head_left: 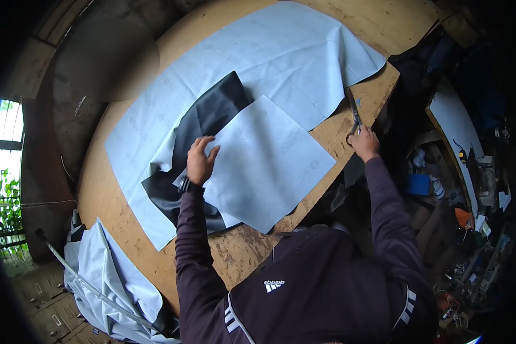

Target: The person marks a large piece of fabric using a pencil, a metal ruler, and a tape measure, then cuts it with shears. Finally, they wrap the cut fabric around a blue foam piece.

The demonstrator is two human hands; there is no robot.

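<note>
A four-sided piece of pale grey-blue sheet material (264, 166) with faint printed marks lies before me on the table. My left hand (200, 161) is at its left edge, thumb and fingers apart, holding nothing. Beneath that piece, a black folded-over part (212, 112) of the material shows. A larger pale sheet (229, 63) spreads behind it. Off to the right, my right hand (365, 142) has its fingers on the handles of a pair of scissors (355, 112), whose blades point away from me near the table's right edge.
The worn wooden table (241, 252) has its near edge against my body. More pale material (112, 275) hangs in a heap at the lower left, crossed by a thin hose (86, 269). Right of the table are a blue box (418, 184), a leaning panel (456, 129) and scattered clutter.
</note>
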